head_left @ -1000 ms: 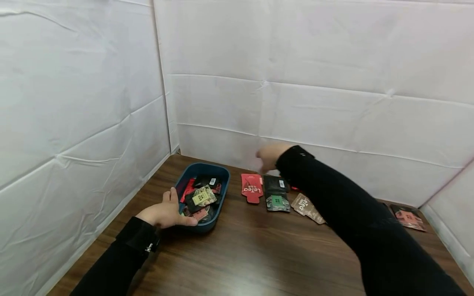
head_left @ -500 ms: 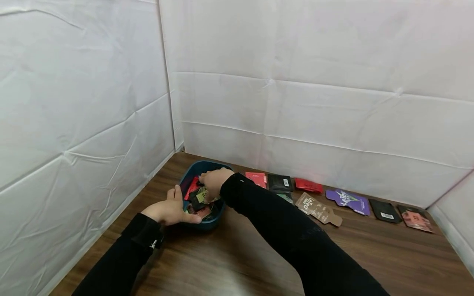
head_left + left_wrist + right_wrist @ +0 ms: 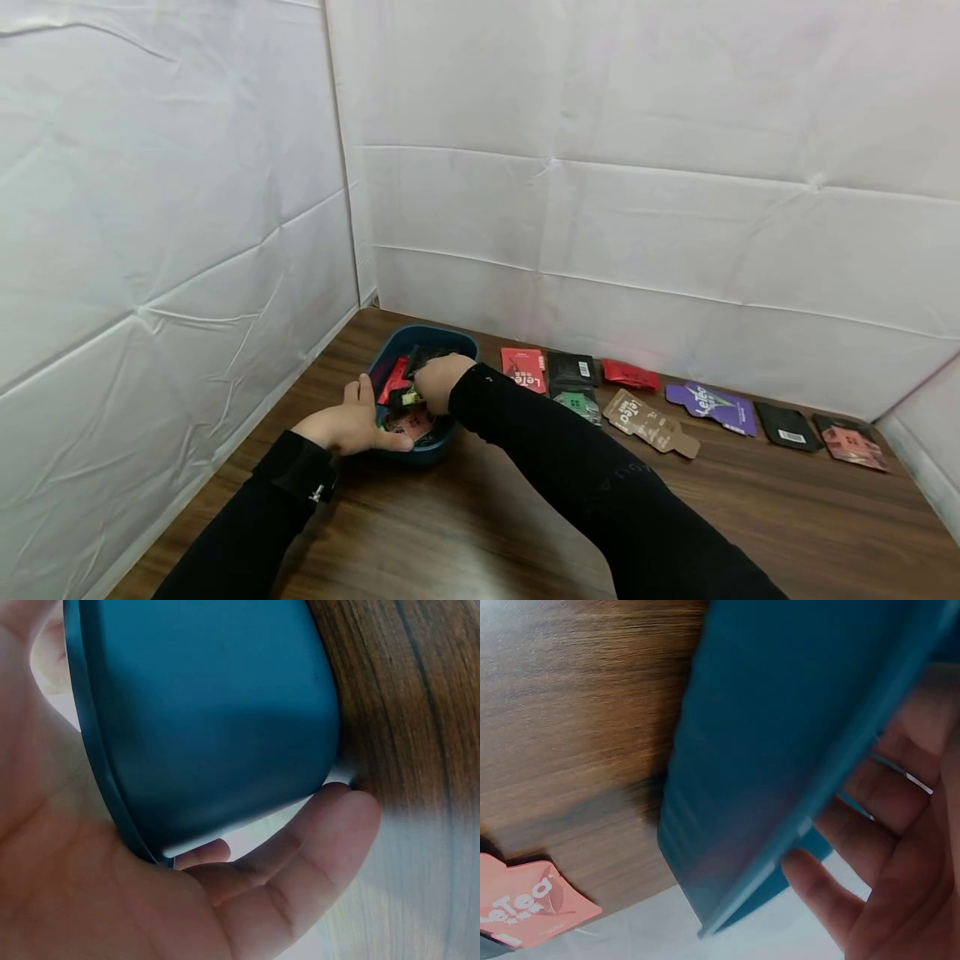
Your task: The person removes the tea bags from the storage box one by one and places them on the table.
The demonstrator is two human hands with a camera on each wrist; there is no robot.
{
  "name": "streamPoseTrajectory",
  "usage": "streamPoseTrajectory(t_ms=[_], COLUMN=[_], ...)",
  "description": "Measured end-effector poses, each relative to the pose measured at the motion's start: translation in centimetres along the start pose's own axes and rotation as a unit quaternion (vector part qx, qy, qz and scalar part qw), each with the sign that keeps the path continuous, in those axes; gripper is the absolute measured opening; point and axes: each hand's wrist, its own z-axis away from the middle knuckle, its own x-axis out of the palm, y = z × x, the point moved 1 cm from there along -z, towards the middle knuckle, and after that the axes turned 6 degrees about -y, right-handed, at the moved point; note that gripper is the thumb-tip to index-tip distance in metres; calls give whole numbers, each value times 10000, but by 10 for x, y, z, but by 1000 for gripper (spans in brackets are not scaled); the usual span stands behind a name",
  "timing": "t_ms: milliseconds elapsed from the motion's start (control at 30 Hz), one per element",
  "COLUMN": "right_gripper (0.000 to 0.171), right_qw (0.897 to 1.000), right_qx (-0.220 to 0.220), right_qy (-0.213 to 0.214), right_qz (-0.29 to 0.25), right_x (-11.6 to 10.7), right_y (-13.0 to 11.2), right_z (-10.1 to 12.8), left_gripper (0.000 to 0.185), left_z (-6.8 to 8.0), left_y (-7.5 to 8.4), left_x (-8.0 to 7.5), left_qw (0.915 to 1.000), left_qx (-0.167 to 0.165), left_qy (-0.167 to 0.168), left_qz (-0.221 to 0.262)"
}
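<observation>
Head view only: right hand [image 3: 438, 379] inside blue tub [image 3: 450, 340], grasp indeterminate. Left wrist view: left hand [image 3: 187, 900] cupping tub wall, fingers relaxed.

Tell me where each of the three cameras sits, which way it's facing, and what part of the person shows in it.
Head: worn on the head, looks down and forward at the wooden table; both black sleeves, left hand and right hand show.
Left wrist: at the left hand, looks at the blue tray side; palm and fingers show.
Right wrist: at the right hand, looks along the tray's outside; fingers and a red packet show.
All three share the tray and the table.
</observation>
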Motion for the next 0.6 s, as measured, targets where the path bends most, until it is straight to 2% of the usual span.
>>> streamPoseTrajectory(t_ms=[100, 233, 400, 600], right_gripper=[8, 7, 21, 13], right_qw=[9996, 9997, 9979, 9893], right_qx=[54, -107, -371, -803], right_qy=[-108, 65, 524, 1185], right_qz=[-249, -191, 5, -298], right_x=[-1, -2, -12, -21], right_y=[3, 8, 18, 42], right_z=[-3, -1, 18, 36], left_gripper=[137, 136, 135, 134], left_z=[0, 3, 2, -3], left_y=[0, 2, 3, 1], left_x=[1, 1, 2, 2], left_qw=[10000, 9999, 9999, 9999], left_qx=[-5, -1, 78, 119], left_qy=[-10, -45, -39, -20], left_qz=[59, 166, 135, -27])
